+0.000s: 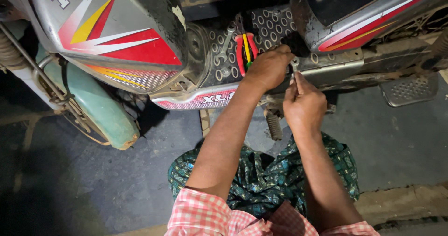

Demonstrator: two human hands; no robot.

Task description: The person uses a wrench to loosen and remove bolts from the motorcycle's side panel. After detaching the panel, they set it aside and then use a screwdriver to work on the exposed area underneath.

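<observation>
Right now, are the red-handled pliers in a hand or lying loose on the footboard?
Lying loose. The red-handled pliers rest on the perforated footboard, beside the left hand; the right hand pinches a small spanner instead.

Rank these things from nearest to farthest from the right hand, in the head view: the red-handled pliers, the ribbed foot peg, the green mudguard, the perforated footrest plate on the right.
From the right hand:
1. Ribbed foot peg, just below-left of the hand.
2. Red-handled pliers, up-left on the perforated footboard, beside the left hand.
3. Perforated footrest plate, far to the right.
4. Green mudguard, far left by the wheel.
</observation>
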